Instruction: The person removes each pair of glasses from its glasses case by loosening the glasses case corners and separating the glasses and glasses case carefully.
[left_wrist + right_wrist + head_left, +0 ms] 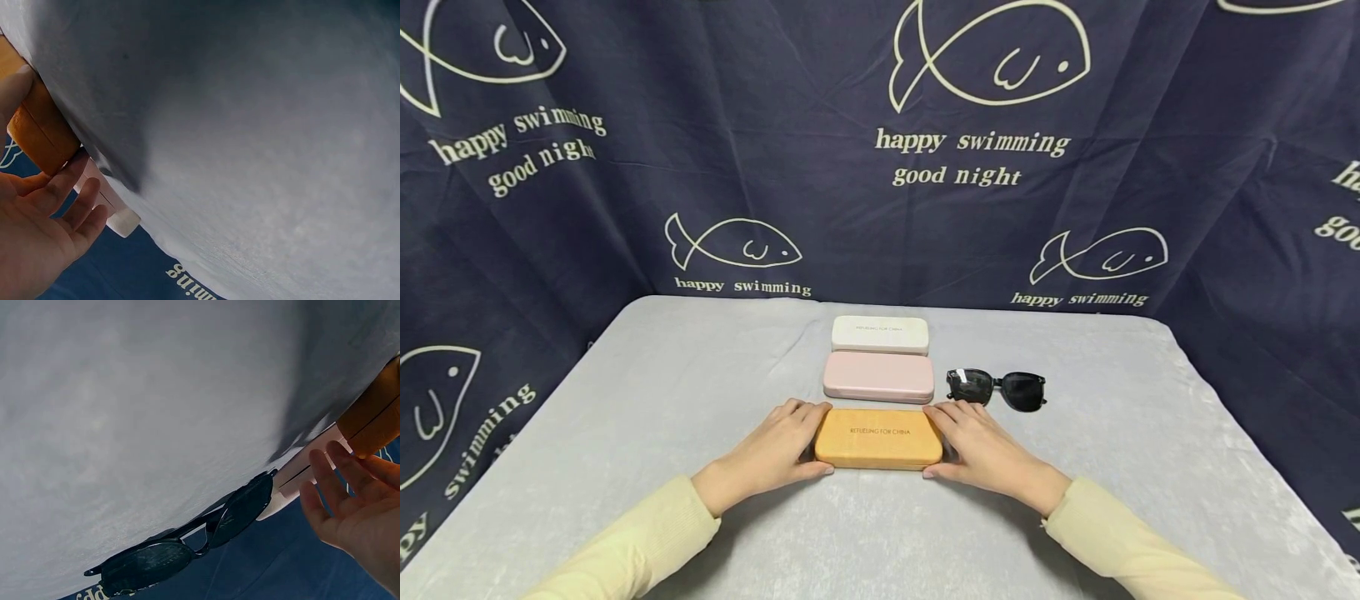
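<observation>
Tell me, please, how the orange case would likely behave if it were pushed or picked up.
The orange case is probably stiff: its edges look straight between the left hand and right hand. Lying broad and flat on the table, it seems unlikely to roll or tip. The seam along its side suggests it could open if gripped unevenly.

Between my left hand and my right hand I hold a closed orange case, thumbs at its near corners and fingers at its far ones. It is oblong with rounded corners, a seam along its side and "REFUELING FOR CHINA" on its lid. It lies flat, lengthwise across in front of me, just short of the pink case.
</observation>
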Motion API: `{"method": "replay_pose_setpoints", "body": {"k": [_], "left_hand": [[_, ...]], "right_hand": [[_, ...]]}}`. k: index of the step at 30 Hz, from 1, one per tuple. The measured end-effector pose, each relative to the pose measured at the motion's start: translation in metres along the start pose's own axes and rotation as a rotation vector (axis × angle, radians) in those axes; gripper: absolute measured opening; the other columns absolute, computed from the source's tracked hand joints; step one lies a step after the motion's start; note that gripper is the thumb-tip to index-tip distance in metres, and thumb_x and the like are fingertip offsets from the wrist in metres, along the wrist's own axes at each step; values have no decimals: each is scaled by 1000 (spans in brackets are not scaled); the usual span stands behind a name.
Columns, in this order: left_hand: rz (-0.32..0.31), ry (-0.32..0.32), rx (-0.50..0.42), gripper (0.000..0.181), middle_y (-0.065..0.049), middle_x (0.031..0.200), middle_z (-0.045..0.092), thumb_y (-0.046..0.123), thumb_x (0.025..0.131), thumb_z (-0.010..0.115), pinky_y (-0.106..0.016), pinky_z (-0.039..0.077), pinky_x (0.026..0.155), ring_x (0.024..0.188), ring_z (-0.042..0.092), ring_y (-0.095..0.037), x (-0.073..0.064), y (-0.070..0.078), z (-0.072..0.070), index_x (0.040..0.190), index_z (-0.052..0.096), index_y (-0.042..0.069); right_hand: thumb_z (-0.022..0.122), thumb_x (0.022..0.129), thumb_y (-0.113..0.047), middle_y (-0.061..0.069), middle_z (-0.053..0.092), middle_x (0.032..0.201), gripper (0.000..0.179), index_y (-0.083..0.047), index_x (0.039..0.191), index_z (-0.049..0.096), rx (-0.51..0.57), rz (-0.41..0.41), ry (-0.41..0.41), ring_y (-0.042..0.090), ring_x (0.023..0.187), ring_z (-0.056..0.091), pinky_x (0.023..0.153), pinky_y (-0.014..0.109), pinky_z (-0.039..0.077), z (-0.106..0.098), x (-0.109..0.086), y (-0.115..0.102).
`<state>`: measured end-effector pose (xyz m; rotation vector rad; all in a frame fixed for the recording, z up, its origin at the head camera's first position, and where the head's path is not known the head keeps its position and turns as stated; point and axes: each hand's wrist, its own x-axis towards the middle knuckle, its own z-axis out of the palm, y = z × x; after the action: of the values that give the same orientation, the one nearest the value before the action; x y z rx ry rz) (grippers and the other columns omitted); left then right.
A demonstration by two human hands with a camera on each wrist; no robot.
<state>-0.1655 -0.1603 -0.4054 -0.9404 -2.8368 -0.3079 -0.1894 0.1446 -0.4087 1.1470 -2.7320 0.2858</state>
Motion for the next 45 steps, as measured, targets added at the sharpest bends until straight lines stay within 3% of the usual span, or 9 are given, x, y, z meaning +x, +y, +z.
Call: {"method": "replay_pose_setpoints", "body": {"k": [15, 28, 34, 45], "left_hand": [[45, 10, 83, 77, -12, 108, 60, 47, 75, 69, -40, 43, 88, 102, 50, -26, 1, -1, -2, 125, 46, -6], [-44, 4, 37, 79, -15, 114, 59, 43, 70, 75, -43, 43, 91, 105, 52, -28, -8, -13, -11, 127, 46, -4], [-75, -3, 23, 79, -15, 117, 58, 40, 70, 75, -44, 42, 93, 107, 52, -29, -16, -22, -16, 128, 44, -4], [-138, -39, 18, 78, -16, 119, 57, 35, 69, 77, -47, 42, 92, 108, 51, -31, -29, -40, -26, 128, 44, -5]], "right_hand": [[68, 73, -53, 9, 58, 115, 79, 2, 127, 50, -62, -50, 17, 20, 99, 51, 83, 36, 40, -3, 1, -3], [68, 72, -53, 13, 55, 124, 81, 2, 129, 48, -14, -50, 38, 27, 108, 53, 91, 44, 42, -2, 17, -14], [66, 74, -54, 15, 54, 125, 83, 3, 131, 45, -11, -38, 7, 28, 114, 51, 98, 48, 38, 0, 28, -24], [62, 78, -55, 13, 53, 126, 81, 1, 133, 43, -23, -18, -49, 29, 115, 50, 99, 48, 37, 5, 52, -44]]}}
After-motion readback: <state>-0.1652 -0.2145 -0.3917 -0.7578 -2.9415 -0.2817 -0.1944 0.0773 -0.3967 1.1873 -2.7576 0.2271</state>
